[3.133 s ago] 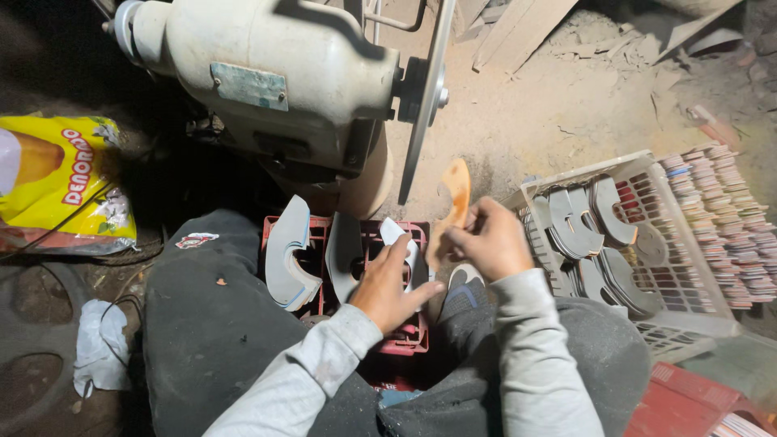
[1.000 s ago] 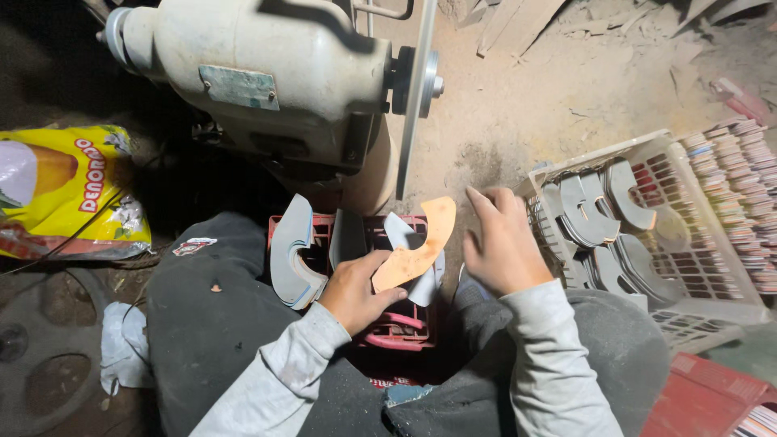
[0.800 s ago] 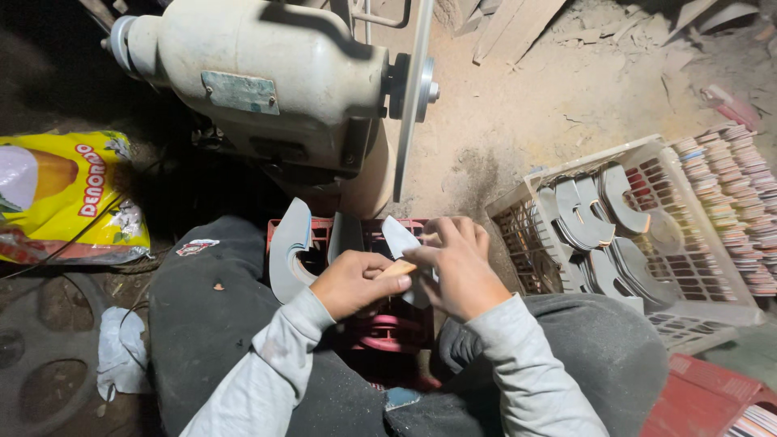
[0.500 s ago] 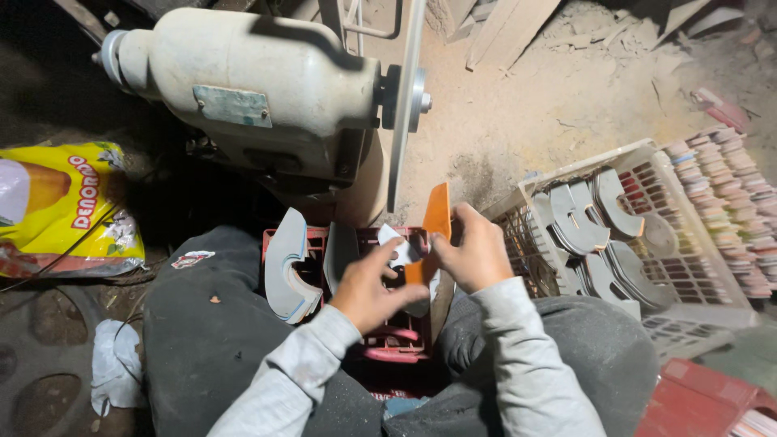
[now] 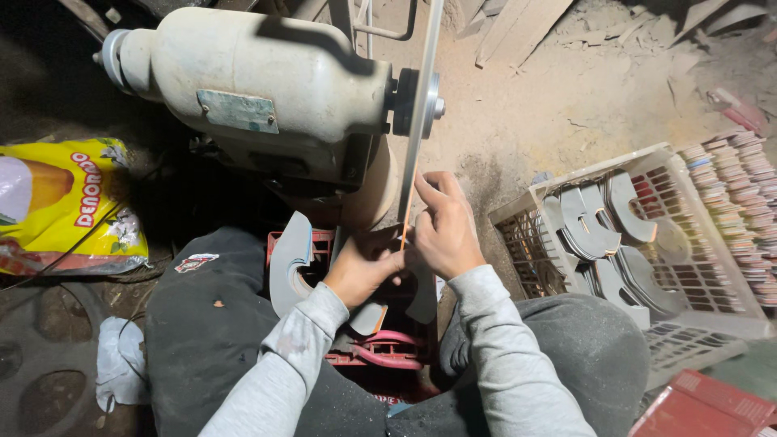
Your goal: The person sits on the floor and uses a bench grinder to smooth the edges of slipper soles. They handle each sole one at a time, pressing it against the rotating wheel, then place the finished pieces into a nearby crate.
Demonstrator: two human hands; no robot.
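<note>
My left hand (image 5: pixel 362 267) and my right hand (image 5: pixel 442 226) together grip a thin orange curved piece (image 5: pixel 404 228), seen edge-on. It stands against the flat spinning disc (image 5: pixel 421 113) of a cream-coloured motor machine (image 5: pixel 259 89). Just below the hands a red crate (image 5: pixel 380 356) holds grey curved pieces (image 5: pixel 290 263) standing on edge. My knees in dark trousers sit on either side of the crate.
A white plastic basket (image 5: pixel 732 324) at the right holds several grey curved pieces (image 5: pixel 603 231). Beyond it lie rows of stacked coloured strips (image 5: pixel 749 202). A yellow bag (image 5: pixel 69 206) lies at the left, a white rag (image 5: pixel 121 364) by my left knee. Dusty ground with wood planks (image 5: pixel 518 28) lies ahead.
The orange piece, held flat and then turned upright in both hands, has moved up to the disc's face. My head has leaned closer over the machine.
</note>
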